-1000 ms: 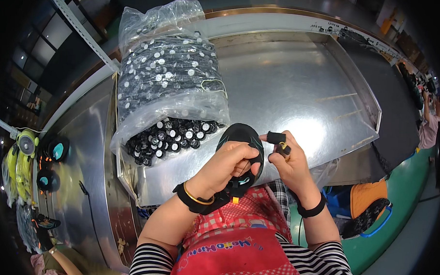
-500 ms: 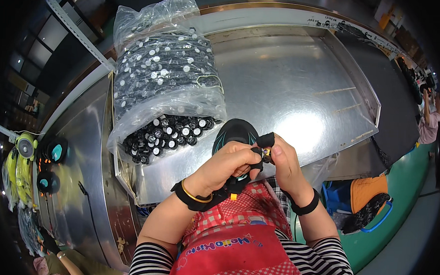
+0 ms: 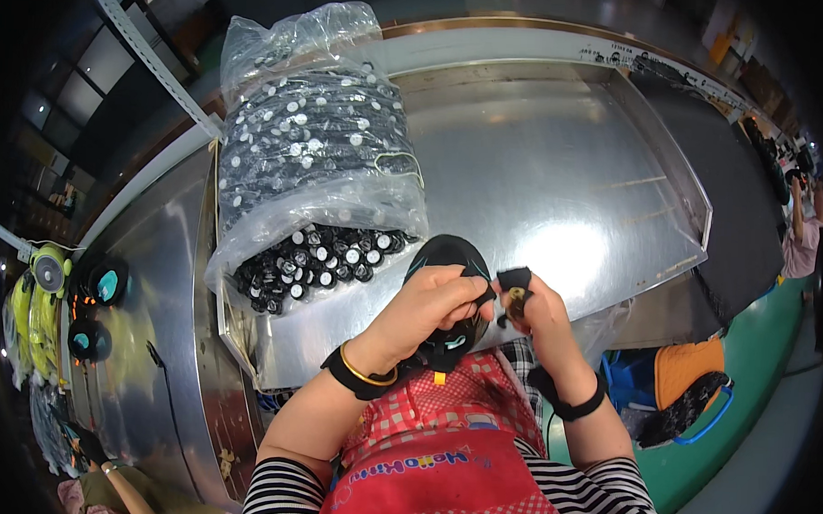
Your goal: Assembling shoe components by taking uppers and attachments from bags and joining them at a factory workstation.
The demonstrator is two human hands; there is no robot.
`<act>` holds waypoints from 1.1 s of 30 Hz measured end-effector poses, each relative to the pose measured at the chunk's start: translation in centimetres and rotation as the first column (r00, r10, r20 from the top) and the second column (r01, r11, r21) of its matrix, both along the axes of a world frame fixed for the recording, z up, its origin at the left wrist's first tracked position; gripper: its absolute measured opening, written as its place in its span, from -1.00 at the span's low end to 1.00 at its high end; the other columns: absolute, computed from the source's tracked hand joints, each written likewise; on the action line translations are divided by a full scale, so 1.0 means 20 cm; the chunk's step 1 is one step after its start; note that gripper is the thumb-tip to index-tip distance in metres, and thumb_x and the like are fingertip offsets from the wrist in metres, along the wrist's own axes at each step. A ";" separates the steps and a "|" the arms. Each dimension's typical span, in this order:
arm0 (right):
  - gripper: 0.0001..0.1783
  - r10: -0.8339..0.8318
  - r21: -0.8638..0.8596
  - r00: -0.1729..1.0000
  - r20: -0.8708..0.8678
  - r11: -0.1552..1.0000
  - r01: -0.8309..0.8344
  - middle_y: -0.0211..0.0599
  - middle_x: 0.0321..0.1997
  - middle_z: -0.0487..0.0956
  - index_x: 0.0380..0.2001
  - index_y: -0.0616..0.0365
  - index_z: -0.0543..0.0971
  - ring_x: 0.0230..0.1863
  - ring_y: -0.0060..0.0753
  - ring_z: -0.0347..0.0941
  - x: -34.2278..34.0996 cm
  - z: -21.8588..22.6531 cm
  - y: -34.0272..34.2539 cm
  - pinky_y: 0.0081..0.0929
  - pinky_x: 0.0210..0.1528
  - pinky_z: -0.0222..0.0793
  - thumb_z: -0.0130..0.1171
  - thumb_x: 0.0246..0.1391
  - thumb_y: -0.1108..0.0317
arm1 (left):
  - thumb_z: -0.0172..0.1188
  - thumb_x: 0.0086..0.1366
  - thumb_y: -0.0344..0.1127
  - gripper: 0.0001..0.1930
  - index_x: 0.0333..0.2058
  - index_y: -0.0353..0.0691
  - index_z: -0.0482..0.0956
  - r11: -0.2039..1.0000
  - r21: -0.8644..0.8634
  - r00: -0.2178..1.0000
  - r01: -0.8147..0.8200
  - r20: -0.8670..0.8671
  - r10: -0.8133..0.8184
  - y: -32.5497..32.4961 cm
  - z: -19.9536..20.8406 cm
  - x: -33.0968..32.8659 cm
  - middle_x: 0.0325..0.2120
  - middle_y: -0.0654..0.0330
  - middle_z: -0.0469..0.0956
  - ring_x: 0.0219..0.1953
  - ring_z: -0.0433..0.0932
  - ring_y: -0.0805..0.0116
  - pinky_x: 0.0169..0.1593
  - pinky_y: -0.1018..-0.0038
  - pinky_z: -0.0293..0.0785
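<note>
A black shoe [image 3: 446,251] with teal lines and a rounded end lies at the table's near edge, against my apron. My left hand [image 3: 432,303] is closed over the shoe, thumb and fingers pinched together; what they grip is hidden. My right hand [image 3: 541,320] is just right of it, a small gap apart, with its fingers closed around a small brass-coloured metal piece [image 3: 517,299]. Black wraps cover some fingertips on both hands. A yellow tab [image 3: 440,378] shows at the shoe's near end.
A large clear plastic bag [image 3: 315,177] lies open to the left, with many black dial-like parts [image 3: 325,263] with white round tops at its mouth. The metal table [image 3: 525,134] has raised rims. Black-and-teal items [image 3: 109,284] stand far left. A blue-and-orange bin [image 3: 666,379] is on the right floor.
My hands have come apart; the right hand has moved right and slightly down, carrying the brass-coloured piece. My left hand stays over the shoe.
</note>
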State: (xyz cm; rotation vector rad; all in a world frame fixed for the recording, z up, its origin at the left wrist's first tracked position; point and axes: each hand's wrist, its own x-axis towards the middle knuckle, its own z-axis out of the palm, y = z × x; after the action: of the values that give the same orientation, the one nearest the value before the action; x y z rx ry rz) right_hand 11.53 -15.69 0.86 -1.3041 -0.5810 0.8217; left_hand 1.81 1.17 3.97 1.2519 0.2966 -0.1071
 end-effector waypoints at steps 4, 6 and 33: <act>-0.81 0.178 -0.039 0.964 -0.198 0.981 -0.189 -0.44 -0.32 0.58 -0.26 0.25 0.54 -0.30 -0.66 0.46 -0.11 0.05 0.04 -0.67 -0.22 0.40 0.26 0.02 0.46 | -0.03 0.34 -0.20 -0.69 -0.41 -0.30 0.57 0.991 0.047 0.992 -0.124 0.026 0.123 -0.04 0.02 0.03 -0.68 0.43 0.40 -0.64 0.24 0.72 -0.52 0.73 0.15; -0.83 0.123 -0.042 0.976 -0.180 0.990 -0.133 -0.42 -0.34 0.59 -0.28 0.27 0.55 -0.32 -0.65 0.48 -0.14 0.02 0.06 -0.67 -0.22 0.42 0.26 0.03 0.47 | 0.06 0.29 -0.33 -0.73 -0.10 -0.34 0.50 0.998 0.050 0.997 -0.049 0.058 0.046 0.01 -0.03 0.01 -0.41 0.27 0.50 -0.38 0.43 0.60 -0.28 0.71 0.34; -0.74 -0.203 0.012 0.962 0.182 0.979 0.204 -0.42 -0.62 0.54 -0.28 0.27 0.53 -0.60 -0.68 0.40 -0.20 0.05 0.11 -0.57 -0.57 0.24 0.32 0.00 0.35 | 0.16 0.27 -0.36 -0.86 -0.22 -0.24 0.48 0.926 -0.136 0.918 -0.352 0.144 0.370 0.06 -0.17 -0.01 -0.23 0.13 0.59 -0.21 0.54 0.48 -0.01 0.50 0.43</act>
State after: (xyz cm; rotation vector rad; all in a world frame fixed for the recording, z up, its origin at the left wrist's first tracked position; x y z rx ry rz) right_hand 7.53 -13.51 1.90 -1.4286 -0.5774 0.5382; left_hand 1.52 2.37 0.56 1.0729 0.3675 0.2970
